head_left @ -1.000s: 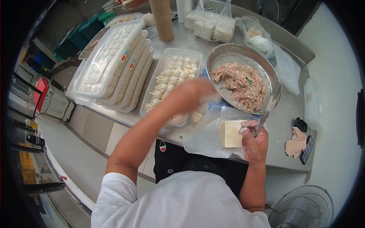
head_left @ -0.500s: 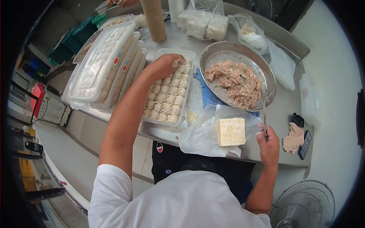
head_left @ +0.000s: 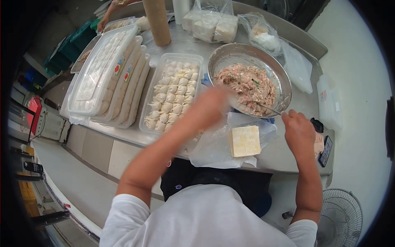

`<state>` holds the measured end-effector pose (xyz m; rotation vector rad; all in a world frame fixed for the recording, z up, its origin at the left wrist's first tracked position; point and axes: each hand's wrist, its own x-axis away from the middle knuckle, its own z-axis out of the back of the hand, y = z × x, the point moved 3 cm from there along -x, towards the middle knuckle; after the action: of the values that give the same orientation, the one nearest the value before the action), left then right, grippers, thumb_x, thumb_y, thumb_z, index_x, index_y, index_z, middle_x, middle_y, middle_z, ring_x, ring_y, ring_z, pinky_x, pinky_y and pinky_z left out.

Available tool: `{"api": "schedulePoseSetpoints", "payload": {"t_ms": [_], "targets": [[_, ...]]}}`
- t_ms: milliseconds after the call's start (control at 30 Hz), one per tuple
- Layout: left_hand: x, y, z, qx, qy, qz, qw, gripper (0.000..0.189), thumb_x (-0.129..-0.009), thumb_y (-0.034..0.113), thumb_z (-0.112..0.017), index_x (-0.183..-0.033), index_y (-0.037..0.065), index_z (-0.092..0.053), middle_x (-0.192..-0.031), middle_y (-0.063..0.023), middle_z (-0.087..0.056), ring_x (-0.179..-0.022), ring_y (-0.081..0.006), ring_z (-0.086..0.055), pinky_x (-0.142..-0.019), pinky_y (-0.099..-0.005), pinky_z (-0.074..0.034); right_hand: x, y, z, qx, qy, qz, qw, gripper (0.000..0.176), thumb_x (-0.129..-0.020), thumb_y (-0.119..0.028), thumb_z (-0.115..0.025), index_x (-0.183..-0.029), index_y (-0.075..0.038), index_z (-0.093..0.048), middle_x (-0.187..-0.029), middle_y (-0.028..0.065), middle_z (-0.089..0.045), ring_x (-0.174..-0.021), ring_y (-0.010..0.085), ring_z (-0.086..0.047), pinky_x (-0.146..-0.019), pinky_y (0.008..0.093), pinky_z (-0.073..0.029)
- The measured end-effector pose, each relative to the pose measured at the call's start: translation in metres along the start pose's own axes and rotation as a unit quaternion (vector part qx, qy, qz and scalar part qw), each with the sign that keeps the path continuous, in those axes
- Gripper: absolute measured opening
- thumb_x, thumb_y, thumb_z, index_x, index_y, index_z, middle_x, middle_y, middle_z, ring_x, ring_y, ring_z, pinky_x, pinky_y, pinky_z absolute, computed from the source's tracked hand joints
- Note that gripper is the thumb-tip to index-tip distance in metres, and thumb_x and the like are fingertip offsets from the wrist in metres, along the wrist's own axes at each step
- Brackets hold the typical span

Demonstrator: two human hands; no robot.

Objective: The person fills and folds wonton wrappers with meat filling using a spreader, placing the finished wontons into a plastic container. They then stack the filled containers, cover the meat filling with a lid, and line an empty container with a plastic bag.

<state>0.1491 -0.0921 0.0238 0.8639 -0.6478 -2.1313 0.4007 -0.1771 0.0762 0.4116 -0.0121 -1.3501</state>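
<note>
My right hand [head_left: 298, 127] is closed on the handle of a thin metal utensil [head_left: 269, 108], whose far end touches the ground meat mixture [head_left: 251, 86] in a round metal bowl [head_left: 284, 78]. Smeared by motion, my left hand [head_left: 212, 106] is between the dumpling container and the bowl; its fingers cannot be made out. Rows of folded dumplings [head_left: 175, 96] fill an open plastic container [head_left: 145, 108]. A stack of square wrappers [head_left: 245, 141] lies on a plastic sheet [head_left: 207, 151] near the table's front edge.
Stacked lidded containers [head_left: 103, 70] stand at the left. Behind are a brown cylinder [head_left: 157, 24], bagged white blocks [head_left: 212, 26] and another bag [head_left: 261, 35]. A phone [head_left: 326, 151] lies at the right, above a fan [head_left: 339, 218]. Another person's hand [head_left: 102, 24] shows at the upper left.
My left hand has moved right, away from the dumplings toward the bowl. My right hand has moved up slightly, and the utensil now slants into the meat from the bowl's lower right rim.
</note>
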Motion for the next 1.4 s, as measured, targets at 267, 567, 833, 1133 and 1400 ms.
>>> {"api": "schedulePoseSetpoints", "payload": {"t_ms": [267, 567, 833, 1133, 1400], "targets": [[0.041, 0.059, -0.103, -0.024, -0.125, -0.06, 0.99, 0.027, -0.073, 0.015, -0.071, -0.099, 0.006, -0.07, -0.101, -0.0119, -0.06, -0.1, -0.0315, -0.058, -0.084, -0.0447, -0.044, -0.031, -0.013, 0.003, -0.087, -0.074, 0.072, 0.991, 0.006, -0.08, -0.008, -0.059, -0.08, -0.006, -0.064, -0.08, 0.0102, -0.063, -0.079, 0.0318, -0.066, -0.069, 0.0419, -0.053], [0.034, 0.051, -0.093, 0.044, -0.135, -0.043, 0.989, 0.02, -0.073, 0.015, -0.068, -0.092, 0.009, -0.072, -0.093, -0.0123, -0.062, -0.096, -0.033, -0.059, -0.082, -0.046, -0.045, -0.027, 0.024, -0.018, -0.283, 0.047, 0.035, 0.957, 0.011, -0.084, -0.015, -0.064, -0.086, -0.005, -0.067, -0.078, 0.0123, -0.062, -0.076, 0.0334, -0.064, -0.068, 0.045, -0.05], [0.033, 0.048, -0.092, 0.108, -0.087, 0.0, 0.99, 0.022, -0.084, 0.017, -0.064, -0.103, 0.005, -0.065, -0.097, -0.0151, -0.063, -0.098, -0.0346, -0.061, -0.084, -0.0445, -0.047, -0.028, -0.007, -0.022, -0.119, -0.031, 0.086, 0.989, 0.01, -0.083, -0.016, -0.061, -0.076, -0.008, -0.062, -0.078, 0.0087, -0.062, -0.073, 0.031, -0.065, -0.063, 0.0435, -0.051], [0.07, 0.011, -0.051, 0.809, 0.195, 0.288, 0.474, 0.035, -0.103, 0.029, -0.047, -0.125, 0.002, -0.05, -0.125, -0.012, -0.059, -0.117, -0.0253, -0.059, -0.103, -0.0408, -0.046, -0.023, 0.019, -0.044, -0.189, 0.001, 0.093, 0.978, 0.01, -0.082, -0.017, -0.066, -0.08, -0.007, -0.066, -0.076, 0.0084, -0.063, -0.074, 0.0311, -0.064, -0.065, 0.0422, -0.051], [0.047, -0.007, -0.086, 0.807, 0.194, 0.346, 0.437, 0.036, -0.103, 0.019, -0.039, -0.13, -0.004, -0.045, -0.128, -0.0197, -0.055, -0.122, -0.0323, -0.054, -0.108, -0.0457, -0.042, -0.019, 0.02, -0.034, -0.35, 0.038, 0.058, 0.934, 0.013, -0.081, -0.013, -0.066, -0.09, -0.005, -0.07, -0.084, 0.0109, -0.066, -0.075, 0.0324, -0.065, -0.068, 0.0402, -0.052]]}}
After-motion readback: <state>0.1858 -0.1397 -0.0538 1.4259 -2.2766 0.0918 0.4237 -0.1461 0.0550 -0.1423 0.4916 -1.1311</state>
